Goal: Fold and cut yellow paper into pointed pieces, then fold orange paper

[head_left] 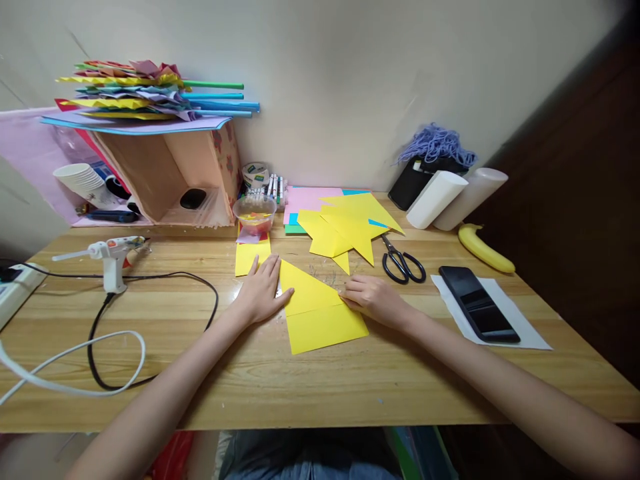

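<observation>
A yellow sheet of paper (pixel 320 313) lies on the wooden desk (pixel 320 387), its upper part folded over into a triangle. My left hand (pixel 263 290) lies flat on the desk, fingers stretched out, pressing the sheet's left corner. My right hand (pixel 373 299) rests at the sheet's right edge with its fingers curled and pressed down on the fold's end. A pile of folded yellow pieces (pixel 350 227) lies just beyond, on pink and blue sheets.
Black scissors (pixel 403 263) and a phone (pixel 477 303) on white paper lie to the right, with a banana (pixel 485 248). A glue gun (pixel 113 257) with its black cable stands on the left. A cardboard box (pixel 170 173) topped with coloured papers stands at the back.
</observation>
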`<state>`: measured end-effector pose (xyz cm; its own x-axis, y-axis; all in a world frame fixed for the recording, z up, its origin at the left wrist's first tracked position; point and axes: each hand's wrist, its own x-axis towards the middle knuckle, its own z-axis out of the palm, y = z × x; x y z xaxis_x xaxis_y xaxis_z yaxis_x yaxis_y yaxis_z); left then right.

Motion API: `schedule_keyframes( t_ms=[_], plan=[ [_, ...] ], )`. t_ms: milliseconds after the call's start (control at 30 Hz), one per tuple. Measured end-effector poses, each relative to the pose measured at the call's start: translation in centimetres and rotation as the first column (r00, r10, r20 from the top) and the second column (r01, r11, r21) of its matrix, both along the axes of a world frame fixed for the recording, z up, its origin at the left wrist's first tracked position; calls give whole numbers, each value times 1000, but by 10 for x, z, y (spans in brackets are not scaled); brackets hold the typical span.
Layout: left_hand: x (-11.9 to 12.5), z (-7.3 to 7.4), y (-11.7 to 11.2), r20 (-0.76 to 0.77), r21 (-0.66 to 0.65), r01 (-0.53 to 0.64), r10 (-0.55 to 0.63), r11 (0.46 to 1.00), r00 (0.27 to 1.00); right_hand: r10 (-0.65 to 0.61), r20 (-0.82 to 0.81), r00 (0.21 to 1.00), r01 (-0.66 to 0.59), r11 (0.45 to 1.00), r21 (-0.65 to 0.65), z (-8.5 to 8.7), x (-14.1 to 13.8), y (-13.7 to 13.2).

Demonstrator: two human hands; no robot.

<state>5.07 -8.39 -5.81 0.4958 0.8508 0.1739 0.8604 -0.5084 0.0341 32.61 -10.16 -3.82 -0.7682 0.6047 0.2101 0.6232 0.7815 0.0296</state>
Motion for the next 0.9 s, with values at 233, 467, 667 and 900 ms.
schedule_keyframes(
  t_ms=[233, 467, 667, 900],
  plan=[
    [6, 13, 6, -31, 14, 51, -50, 999, 998, -37, 63, 997, 39, 999, -28, 7, 27, -20],
    [32, 43, 26, 94, -172, 377, -366, 910, 926, -527, -72, 847, 528, 849, -13, 14, 65, 3],
    [40, 44, 49, 172, -345, 400, -362, 849, 916, -902, -2, 432, 869, 417, -266, 7, 89, 43],
    [26, 61, 33, 405, -240, 277, -164, 930, 900, -917, 59, 395, 863, 348, -367, 8, 88, 43]
  ],
)
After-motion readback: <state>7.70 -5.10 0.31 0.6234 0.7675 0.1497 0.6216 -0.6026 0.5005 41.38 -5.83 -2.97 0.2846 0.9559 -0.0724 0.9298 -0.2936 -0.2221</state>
